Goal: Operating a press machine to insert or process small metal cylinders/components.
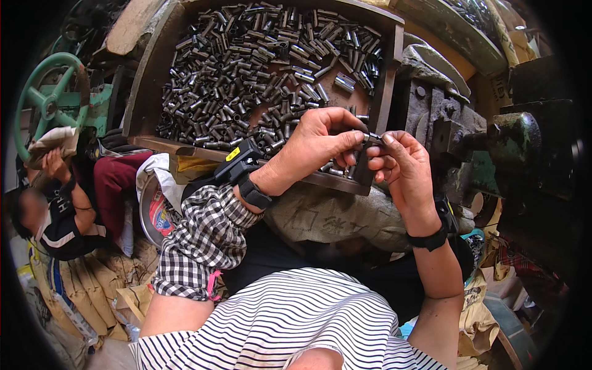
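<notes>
Metal piece (372, 137), small and dark: one, held between both hands over the tray's four-o'clock corner, partly hidden by fingers. Left grip (316, 145): thumb and fingers pinched narrowly on its nine-o'clock end. Right grip (406, 165): thumb and fingertip closed on its three-o'clock end. Brown open tray (387, 65), at twelve o'clock: we list one, bearing a heap of short metal tubes (216, 92), too many for us to count, lying at all angles. Checked sleeve (206, 237), black and white: one, on the left forearm. Grey-brown cloth (351, 216): one, just beside the tray's five-o'clock edge. Dark machine (515, 145), at three o'clock: one, well worn. Green handwheel (50, 106), at ten o'clock: one. Co-worker (73, 228), at nine o'clock: one, a hand raised near the handwheel. Striped shirt (283, 308), at six o'clock: one.
</notes>
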Tool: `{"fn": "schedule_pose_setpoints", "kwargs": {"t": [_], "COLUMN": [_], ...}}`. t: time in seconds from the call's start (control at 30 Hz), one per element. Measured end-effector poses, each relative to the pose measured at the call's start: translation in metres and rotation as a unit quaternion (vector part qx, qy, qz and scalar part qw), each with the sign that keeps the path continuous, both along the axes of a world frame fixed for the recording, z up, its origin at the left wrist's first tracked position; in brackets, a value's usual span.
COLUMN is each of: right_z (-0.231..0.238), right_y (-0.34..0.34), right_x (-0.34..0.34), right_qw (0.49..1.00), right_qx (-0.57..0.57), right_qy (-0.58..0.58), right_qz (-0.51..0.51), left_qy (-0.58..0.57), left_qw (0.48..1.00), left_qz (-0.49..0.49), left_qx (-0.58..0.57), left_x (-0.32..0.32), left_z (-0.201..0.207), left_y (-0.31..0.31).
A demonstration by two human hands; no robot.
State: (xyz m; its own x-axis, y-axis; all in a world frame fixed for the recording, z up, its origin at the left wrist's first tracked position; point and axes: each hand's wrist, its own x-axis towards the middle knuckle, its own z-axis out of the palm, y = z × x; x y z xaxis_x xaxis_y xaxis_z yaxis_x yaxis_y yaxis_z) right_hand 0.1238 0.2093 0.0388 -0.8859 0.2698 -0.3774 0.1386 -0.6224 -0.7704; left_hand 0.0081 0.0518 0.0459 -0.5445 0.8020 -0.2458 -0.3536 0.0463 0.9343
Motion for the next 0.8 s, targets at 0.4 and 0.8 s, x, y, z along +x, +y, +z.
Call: {"fn": "schedule_pose_setpoints", "kwargs": {"t": [0.4, 0.8], "right_z": [-0.001, 0.004], "right_y": [0.002, -0.004], "right_x": [-0.001, -0.001], "right_qw": [0.999, 0.967], "right_qx": [-0.047, -0.171], "right_qy": [0.001, 0.008], "right_qz": [0.011, 0.189], "left_qy": [0.01, 0.091], "left_qw": [1.0, 0.976], "left_qz": [0.016, -0.194], "left_qx": [0.012, -0.043], "left_x": [0.003, -0.004], "left_z": [-0.006, 0.032], "left_y": [0.002, -0.021]}}
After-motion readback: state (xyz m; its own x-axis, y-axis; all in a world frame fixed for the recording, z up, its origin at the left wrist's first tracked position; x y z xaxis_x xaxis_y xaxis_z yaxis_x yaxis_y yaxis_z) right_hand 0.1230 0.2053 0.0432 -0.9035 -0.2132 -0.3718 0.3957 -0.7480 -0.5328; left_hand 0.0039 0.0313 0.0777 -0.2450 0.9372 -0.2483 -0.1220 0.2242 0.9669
